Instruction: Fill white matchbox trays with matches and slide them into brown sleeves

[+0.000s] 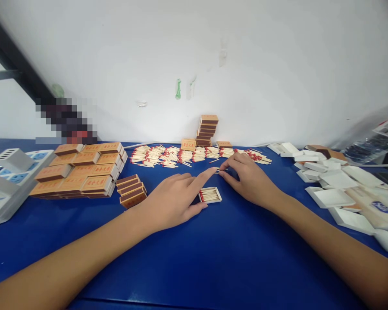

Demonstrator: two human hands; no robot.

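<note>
A small white matchbox tray [210,195] with several red-tipped matches in it lies on the blue table [213,258]. My left hand [171,200] rests beside it, thumb against the tray's left end, index finger stretched toward the right hand. My right hand [245,176] is just behind the tray, its fingertips pinched on a few matches [220,171] where the index finger of the left hand meets them. A long heap of loose matches [187,155] lies along the back.
Stacked brown matchboxes [80,170] sit at the left, three more [131,190] near my left hand, a small tower [207,129] by the wall. Empty white trays [326,181] spread at the right. A power strip [13,172] lies far left.
</note>
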